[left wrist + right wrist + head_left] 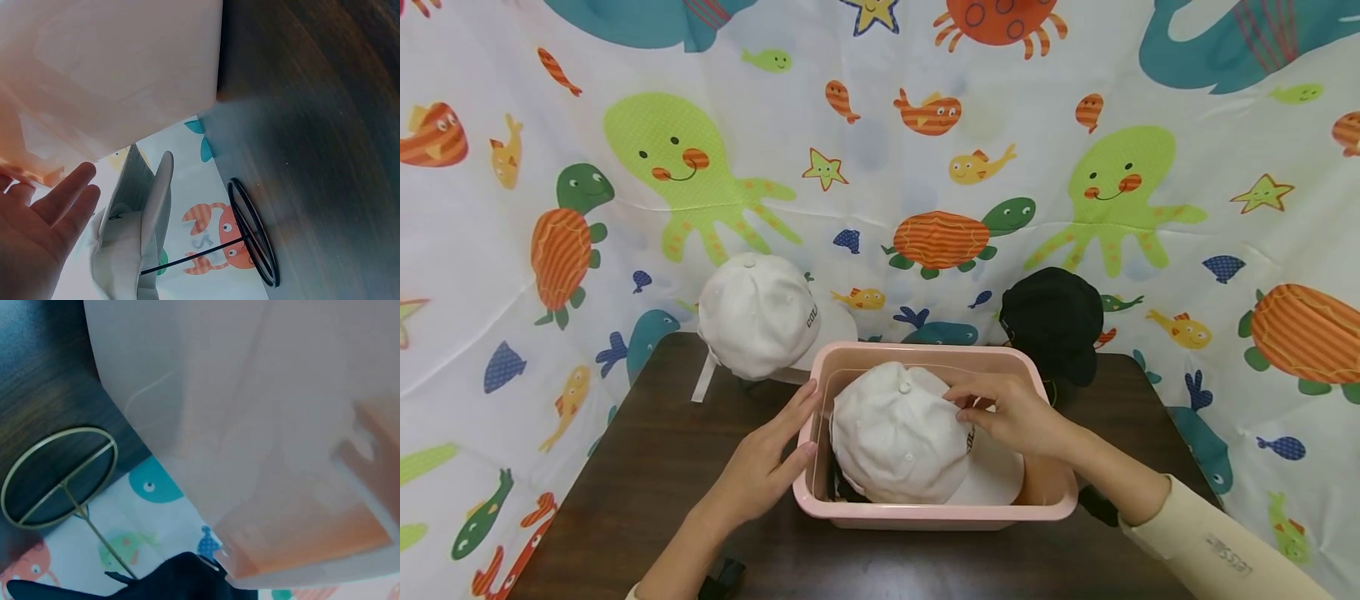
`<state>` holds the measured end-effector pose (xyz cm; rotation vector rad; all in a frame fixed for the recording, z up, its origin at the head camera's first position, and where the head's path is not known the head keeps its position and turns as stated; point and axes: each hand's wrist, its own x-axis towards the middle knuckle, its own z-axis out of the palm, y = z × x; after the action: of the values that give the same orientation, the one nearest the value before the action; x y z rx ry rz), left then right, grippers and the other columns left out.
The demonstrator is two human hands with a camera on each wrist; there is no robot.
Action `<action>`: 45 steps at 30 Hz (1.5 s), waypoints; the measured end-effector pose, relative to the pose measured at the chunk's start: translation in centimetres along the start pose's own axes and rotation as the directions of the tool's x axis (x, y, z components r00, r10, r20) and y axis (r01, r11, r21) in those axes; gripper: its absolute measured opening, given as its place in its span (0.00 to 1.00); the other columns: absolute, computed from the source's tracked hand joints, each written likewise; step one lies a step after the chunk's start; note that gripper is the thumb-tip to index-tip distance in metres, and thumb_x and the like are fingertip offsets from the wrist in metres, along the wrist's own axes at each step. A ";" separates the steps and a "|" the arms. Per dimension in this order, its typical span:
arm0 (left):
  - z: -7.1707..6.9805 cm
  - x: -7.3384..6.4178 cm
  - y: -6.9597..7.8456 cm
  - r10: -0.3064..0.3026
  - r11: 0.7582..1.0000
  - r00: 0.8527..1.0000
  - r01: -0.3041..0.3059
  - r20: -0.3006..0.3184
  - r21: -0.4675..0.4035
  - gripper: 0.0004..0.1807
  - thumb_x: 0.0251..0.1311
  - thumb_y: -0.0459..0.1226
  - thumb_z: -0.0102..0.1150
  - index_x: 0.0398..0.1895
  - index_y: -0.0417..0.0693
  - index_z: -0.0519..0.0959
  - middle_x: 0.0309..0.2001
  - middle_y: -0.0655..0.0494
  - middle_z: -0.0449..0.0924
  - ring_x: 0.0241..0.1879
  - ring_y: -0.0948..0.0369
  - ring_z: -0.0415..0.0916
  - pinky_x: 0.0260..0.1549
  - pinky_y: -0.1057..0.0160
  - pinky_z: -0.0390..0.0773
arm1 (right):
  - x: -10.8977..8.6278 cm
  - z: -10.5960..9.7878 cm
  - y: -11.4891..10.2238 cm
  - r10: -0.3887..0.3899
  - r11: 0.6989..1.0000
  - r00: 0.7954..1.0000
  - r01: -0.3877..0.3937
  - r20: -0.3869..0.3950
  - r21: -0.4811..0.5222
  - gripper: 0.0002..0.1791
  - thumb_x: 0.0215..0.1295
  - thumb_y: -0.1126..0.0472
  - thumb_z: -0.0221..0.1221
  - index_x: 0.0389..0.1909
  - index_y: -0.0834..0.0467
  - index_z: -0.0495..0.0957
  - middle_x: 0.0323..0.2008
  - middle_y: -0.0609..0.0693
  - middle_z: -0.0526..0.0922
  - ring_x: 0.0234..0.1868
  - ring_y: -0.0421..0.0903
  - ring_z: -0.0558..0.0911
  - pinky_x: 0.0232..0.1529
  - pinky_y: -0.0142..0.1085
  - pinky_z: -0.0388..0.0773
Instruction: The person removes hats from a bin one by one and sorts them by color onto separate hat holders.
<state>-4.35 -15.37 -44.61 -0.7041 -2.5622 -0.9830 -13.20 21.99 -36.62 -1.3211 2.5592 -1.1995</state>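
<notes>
A white baseball cap [898, 437] with dark lettering lies in a pink plastic bin [921, 512], its brim toward the right. Thumb and fingertips of my right hand [1011, 408] pinch at the front of its crown, above the brim. My left hand [767, 467] rests against the bin's left rim with fingers stretched out; the left wrist view shows these fingers [72, 194] beside the bin wall. Something black shows beneath the cap at the bin's lower left. In the right wrist view the bin wall [206, 394] hides most of the right hand's work.
A second white cap [760, 317] hangs on a black wire stand [253, 234] behind the bin's left side. At the back right, a black cap [1052, 321] sits on a gold-coloured stand [59, 481]. Sea-animal cloth [865, 208] rises behind the dark wooden table [647, 467].
</notes>
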 end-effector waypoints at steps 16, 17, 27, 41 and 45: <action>-0.1 -0.1 0.1 -0.019 1.000 1.000 0.019 0.025 -0.009 0.35 0.75 0.40 0.57 0.82 0.48 0.62 0.83 0.57 0.54 0.78 0.56 0.61 0.72 0.74 0.51 | 0.6 -1.7 -1.5 -0.106 0.993 0.992 0.101 -0.070 -0.067 0.20 0.55 0.81 0.70 0.47 0.60 0.89 0.40 0.48 0.89 0.36 0.43 0.84 0.38 0.36 0.86; -0.1 -0.1 0.1 -0.018 1.000 0.999 0.018 0.027 -0.003 0.35 0.75 0.40 0.57 0.82 0.48 0.62 0.83 0.57 0.54 0.78 0.55 0.61 0.73 0.73 0.52 | 0.7 -1.8 -1.6 -0.111 0.991 0.991 0.105 -0.077 -0.077 0.21 0.55 0.81 0.70 0.47 0.60 0.89 0.40 0.48 0.89 0.37 0.43 0.84 0.38 0.36 0.86; 0.1 0.0 0.0 -0.006 1.000 1.000 0.006 0.003 -0.004 0.34 0.75 0.40 0.56 0.82 0.49 0.62 0.83 0.56 0.55 0.77 0.54 0.63 0.71 0.76 0.50 | 1.1 -3.1 -2.6 -0.183 0.979 0.973 0.167 -0.137 -0.120 0.23 0.51 0.83 0.71 0.46 0.60 0.89 0.37 0.47 0.89 0.34 0.42 0.84 0.35 0.34 0.86; -0.1 0.0 0.0 -0.004 1.000 1.000 0.004 0.004 -0.014 0.36 0.73 0.39 0.58 0.82 0.50 0.62 0.83 0.56 0.56 0.77 0.56 0.62 0.71 0.77 0.50 | 2.2 -5.1 -4.0 -0.187 0.979 0.966 0.167 -0.178 -0.119 0.23 0.49 0.85 0.71 0.44 0.61 0.88 0.36 0.47 0.88 0.35 0.41 0.85 0.36 0.29 0.84; -0.1 0.0 0.0 0.000 1.000 1.000 0.000 0.006 -0.023 0.36 0.74 0.39 0.58 0.82 0.50 0.62 0.83 0.56 0.56 0.77 0.56 0.61 0.72 0.76 0.50 | 2.8 -5.5 -4.4 -0.208 0.973 0.957 0.183 -0.200 -0.139 0.23 0.49 0.85 0.71 0.43 0.60 0.88 0.35 0.47 0.88 0.35 0.41 0.85 0.36 0.27 0.83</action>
<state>-4.36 -15.44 -44.51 -0.7143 -2.5598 -1.0127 -13.87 21.96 -29.12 -1.5867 2.7394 -1.3035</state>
